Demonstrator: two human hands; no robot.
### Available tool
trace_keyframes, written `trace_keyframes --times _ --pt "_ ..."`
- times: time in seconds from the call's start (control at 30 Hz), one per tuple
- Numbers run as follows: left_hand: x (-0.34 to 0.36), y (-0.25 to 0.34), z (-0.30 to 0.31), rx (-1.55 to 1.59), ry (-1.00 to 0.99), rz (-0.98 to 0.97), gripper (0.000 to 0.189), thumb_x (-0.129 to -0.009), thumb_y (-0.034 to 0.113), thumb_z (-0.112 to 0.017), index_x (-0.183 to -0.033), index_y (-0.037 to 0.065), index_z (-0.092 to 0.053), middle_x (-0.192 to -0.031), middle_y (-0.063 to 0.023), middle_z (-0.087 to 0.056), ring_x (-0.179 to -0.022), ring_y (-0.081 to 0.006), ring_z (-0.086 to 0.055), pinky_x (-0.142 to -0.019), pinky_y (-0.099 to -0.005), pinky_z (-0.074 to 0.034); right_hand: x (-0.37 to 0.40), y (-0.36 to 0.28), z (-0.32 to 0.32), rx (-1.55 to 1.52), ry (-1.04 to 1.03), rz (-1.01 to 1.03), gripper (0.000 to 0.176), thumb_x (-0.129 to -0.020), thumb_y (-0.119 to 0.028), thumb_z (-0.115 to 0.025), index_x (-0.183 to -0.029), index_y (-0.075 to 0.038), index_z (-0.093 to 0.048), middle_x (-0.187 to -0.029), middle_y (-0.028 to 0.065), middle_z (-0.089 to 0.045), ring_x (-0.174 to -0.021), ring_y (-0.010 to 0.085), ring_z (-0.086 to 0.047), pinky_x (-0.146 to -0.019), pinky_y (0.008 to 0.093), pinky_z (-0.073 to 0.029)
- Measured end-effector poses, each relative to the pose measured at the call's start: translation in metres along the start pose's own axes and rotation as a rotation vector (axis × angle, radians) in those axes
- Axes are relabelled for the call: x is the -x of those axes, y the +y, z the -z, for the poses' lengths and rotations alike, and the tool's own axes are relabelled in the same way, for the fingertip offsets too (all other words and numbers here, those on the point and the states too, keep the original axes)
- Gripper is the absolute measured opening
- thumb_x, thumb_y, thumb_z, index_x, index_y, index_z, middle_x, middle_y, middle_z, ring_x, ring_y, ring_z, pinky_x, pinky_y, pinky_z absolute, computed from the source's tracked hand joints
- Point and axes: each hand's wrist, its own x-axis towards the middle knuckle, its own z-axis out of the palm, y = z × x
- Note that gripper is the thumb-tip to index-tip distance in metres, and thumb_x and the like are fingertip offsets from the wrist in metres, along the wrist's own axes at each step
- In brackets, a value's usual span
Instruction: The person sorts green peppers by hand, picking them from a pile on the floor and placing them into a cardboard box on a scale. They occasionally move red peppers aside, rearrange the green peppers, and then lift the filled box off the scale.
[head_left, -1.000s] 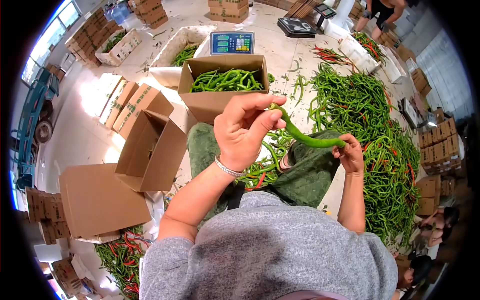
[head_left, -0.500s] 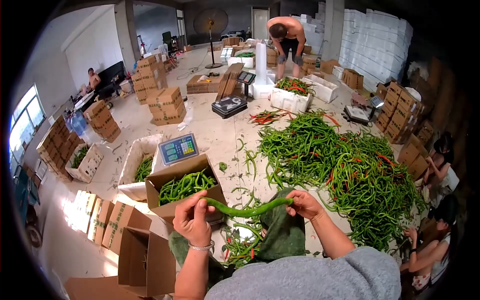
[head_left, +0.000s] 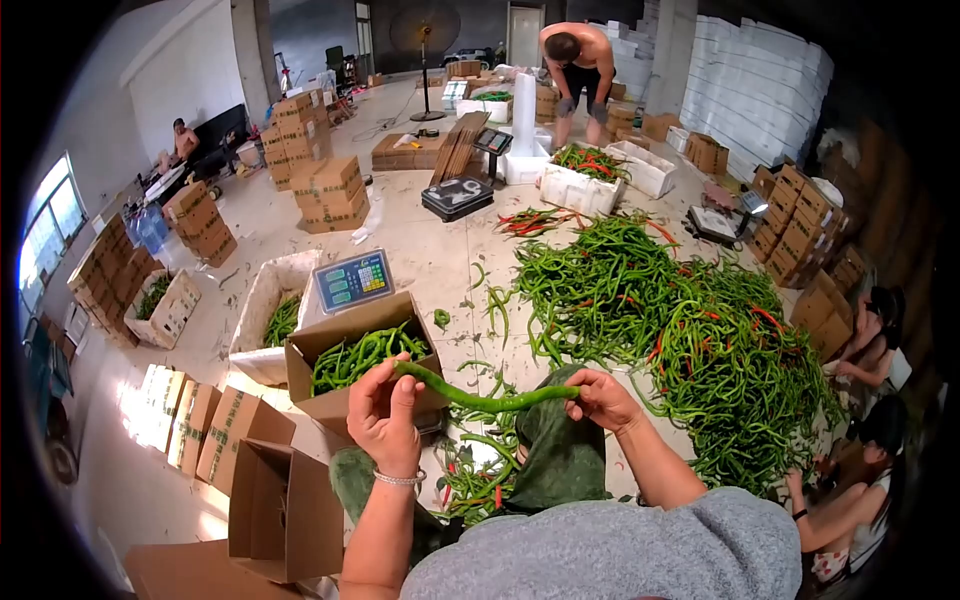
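Observation:
A long green pepper (head_left: 490,404) is stretched level between my two hands, above my knees. My left hand (head_left: 386,415) is closed on its stem end, thumb and fingers pinched. The other end sits between the thumb and fingers of my right hand (head_left: 603,400). Just beyond my left hand, an open cardboard box (head_left: 330,405) holds green peppers (head_left: 362,358). Loose peppers (head_left: 480,482) lie on the floor between my legs. A big pile of green and some red peppers (head_left: 690,350) spreads over the floor to the right.
A scale display (head_left: 354,281) stands behind the box, beside a white foam crate (head_left: 256,308). Empty cardboard boxes (head_left: 318,515) are at lower left. A person (head_left: 580,70) bends over a crate at the back; two people (head_left: 850,500) sit at the right edge.
The view has shifted slightly. Both hands still hold the pepper between them, a little lower and further left in the picture. At lower right, a seated person's arm has moved.

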Motion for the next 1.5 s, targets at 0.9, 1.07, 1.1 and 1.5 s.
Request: trace_keyframes --times 0.9,1.07,1.1,1.5 --pt "0.035 -0.06 0.151 -1.442 -0.635 0.145 0.021 -0.086 0.018 -0.06 -0.102 0.005 -0.063 -0.115 -0.0112 -0.06 -0.107 -0.0311 -0.056 -0.092 -0.0364 -0.044 -0.01 0.099 0.243 0.791 0.96 -0.354 0.026 -0.089 -0.021 -0.049 -0.071 -0.004 -0.059 -0.056 0.0049 -0.056 -0.042 0.012 -0.048 -0.039 0.0256 -0.033" --pt "0.031 -0.064 0.169 -1.409 -0.493 0.321 0.026 -0.089 0.016 -0.058 -0.111 0.002 -0.062 -0.117 -0.0107 -0.061 -0.109 -0.0258 -0.057 -0.093 -0.0333 -0.043 -0.064 0.066 0.279 1.125 0.966 -0.026 0.026 -0.087 -0.026 -0.058 -0.077 -0.002 -0.064 -0.056 0.0026 -0.059 -0.046 0.0104 -0.051 -0.045 0.026 -0.039" --pt "0.032 -0.07 0.181 -1.359 -0.45 0.336 0.026 -0.089 0.015 -0.058 -0.111 0.001 -0.062 -0.118 -0.012 -0.06 -0.109 -0.0266 -0.057 -0.093 -0.0337 -0.044 -0.075 0.061 0.297 1.141 0.989 0.063 0.025 -0.087 -0.027 -0.059 -0.088 -0.002 -0.064 -0.068 0.0041 -0.064 -0.053 0.0104 -0.055 -0.048 0.0253 -0.041" --pt "0.008 -0.084 0.153 -1.52 -0.533 0.42 0.029 -0.091 0.016 -0.053 -0.111 -0.003 -0.059 -0.127 -0.0148 -0.054 -0.114 -0.0294 -0.052 -0.097 -0.0358 -0.039 -0.144 0.188 0.391 1.27 0.827 -0.305 0.038 -0.073 -0.028 -0.069 -0.106 -0.008 -0.064 -0.101 0.0136 -0.066 -0.095 0.0304 -0.062 -0.085 0.0369 -0.047"
